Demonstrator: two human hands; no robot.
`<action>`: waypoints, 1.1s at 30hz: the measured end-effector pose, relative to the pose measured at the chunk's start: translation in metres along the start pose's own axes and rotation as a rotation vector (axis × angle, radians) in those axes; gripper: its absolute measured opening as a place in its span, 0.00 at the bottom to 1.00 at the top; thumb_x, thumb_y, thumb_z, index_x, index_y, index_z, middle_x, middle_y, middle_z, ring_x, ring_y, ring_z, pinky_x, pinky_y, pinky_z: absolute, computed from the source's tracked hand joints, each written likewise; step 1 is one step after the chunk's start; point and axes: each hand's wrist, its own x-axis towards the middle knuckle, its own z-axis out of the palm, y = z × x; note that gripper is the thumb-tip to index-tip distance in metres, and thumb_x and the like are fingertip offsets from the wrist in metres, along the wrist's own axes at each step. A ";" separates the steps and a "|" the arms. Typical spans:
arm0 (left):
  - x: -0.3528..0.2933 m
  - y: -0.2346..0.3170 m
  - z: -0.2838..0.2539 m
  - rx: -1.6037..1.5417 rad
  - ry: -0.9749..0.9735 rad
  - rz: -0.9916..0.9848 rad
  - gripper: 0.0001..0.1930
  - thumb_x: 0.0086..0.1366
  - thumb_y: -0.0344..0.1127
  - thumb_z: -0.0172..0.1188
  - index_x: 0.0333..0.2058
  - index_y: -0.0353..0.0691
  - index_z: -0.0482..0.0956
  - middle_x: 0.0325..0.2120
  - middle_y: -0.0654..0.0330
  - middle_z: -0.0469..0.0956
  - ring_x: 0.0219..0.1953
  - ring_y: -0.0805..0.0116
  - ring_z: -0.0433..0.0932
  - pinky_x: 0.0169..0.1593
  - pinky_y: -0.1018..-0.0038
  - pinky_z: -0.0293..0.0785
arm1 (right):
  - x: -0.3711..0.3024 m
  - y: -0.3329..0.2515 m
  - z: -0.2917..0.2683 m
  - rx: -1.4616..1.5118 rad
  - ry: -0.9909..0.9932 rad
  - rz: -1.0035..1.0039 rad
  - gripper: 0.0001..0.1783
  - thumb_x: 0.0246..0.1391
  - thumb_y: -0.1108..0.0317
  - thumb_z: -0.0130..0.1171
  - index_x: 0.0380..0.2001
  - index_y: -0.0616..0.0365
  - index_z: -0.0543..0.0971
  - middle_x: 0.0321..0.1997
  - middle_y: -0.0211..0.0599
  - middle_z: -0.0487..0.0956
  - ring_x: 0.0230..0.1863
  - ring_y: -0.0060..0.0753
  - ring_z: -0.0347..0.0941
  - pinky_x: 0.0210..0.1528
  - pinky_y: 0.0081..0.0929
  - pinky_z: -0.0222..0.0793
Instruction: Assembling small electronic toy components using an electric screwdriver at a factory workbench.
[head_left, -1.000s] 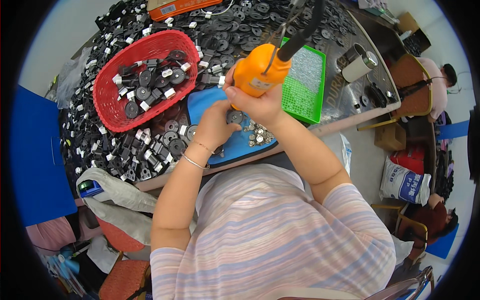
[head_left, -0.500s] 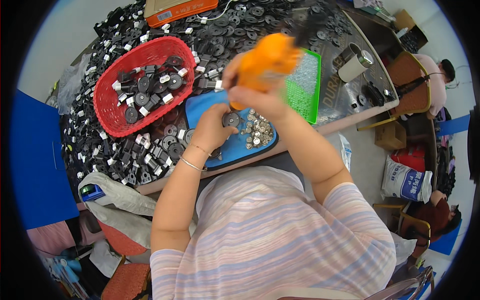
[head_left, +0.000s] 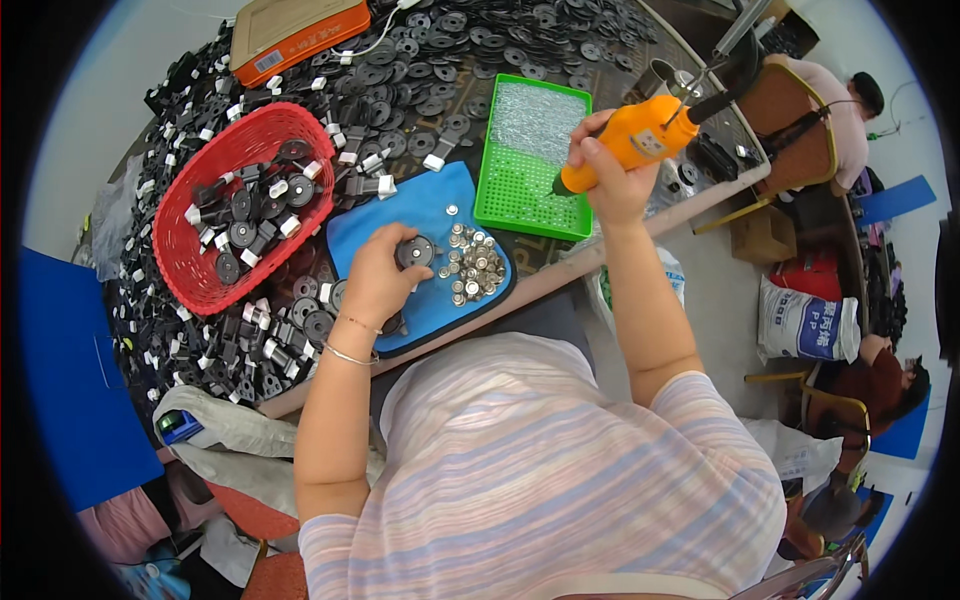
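Observation:
My left hand [head_left: 378, 282] rests on a blue cloth mat [head_left: 440, 195], its fingers closed around a round black plastic disc [head_left: 415, 252]. Beside the disc lies a heap of small silvery metal caps [head_left: 477, 268]. My right hand [head_left: 617, 182] grips an orange electric screwdriver [head_left: 640, 138], tilted with its dark nose pointing down and left. That nose is over the right part of a green tray [head_left: 533, 228]. The tray's far part is covered with many small silvery screws [head_left: 540, 115]; its near part shows a perforated grid.
Left of the mat stands a red basket [head_left: 180, 255] filled with black-and-white parts. Loose discs [head_left: 480, 35] and parts cover the table around it. An orange box [head_left: 300, 42] is at the back, a metal cup [head_left: 665, 75] right of the tray. Other people sit at the far right.
My right hand has carried the screwdriver rightward, from above the mat to over the green tray. My left hand keeps hold of the disc. The whole view has shifted somewhat.

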 end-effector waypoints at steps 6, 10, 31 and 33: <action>-0.001 -0.001 0.003 -0.004 0.023 -0.013 0.23 0.41 0.25 0.69 0.40 0.33 0.74 0.35 0.52 0.75 0.30 0.61 0.75 0.35 0.72 0.72 | -0.001 0.001 0.003 -0.009 -0.043 0.023 0.12 0.43 0.79 0.58 0.34 0.64 0.70 0.28 0.41 0.74 0.22 0.26 0.71 0.27 0.22 0.68; -0.002 0.000 0.004 0.006 0.030 0.001 0.23 0.41 0.26 0.69 0.40 0.33 0.74 0.36 0.52 0.75 0.30 0.61 0.75 0.35 0.72 0.72 | 0.000 0.001 0.003 -0.012 -0.034 0.024 0.12 0.43 0.79 0.58 0.34 0.64 0.70 0.27 0.40 0.74 0.22 0.26 0.71 0.27 0.21 0.68; -0.004 0.000 0.006 0.059 0.052 0.049 0.23 0.42 0.26 0.69 0.40 0.34 0.73 0.39 0.49 0.74 0.41 0.52 0.74 0.44 0.66 0.71 | -0.025 -0.019 0.094 0.201 -0.267 0.031 0.12 0.42 0.77 0.58 0.34 0.62 0.69 0.30 0.40 0.72 0.27 0.26 0.69 0.29 0.21 0.68; -0.003 -0.001 0.006 0.058 0.051 0.060 0.23 0.42 0.26 0.69 0.40 0.34 0.73 0.39 0.49 0.74 0.41 0.52 0.74 0.44 0.66 0.71 | -0.034 -0.011 0.109 0.271 -0.286 0.140 0.12 0.43 0.78 0.58 0.33 0.61 0.70 0.31 0.39 0.72 0.27 0.25 0.69 0.30 0.20 0.68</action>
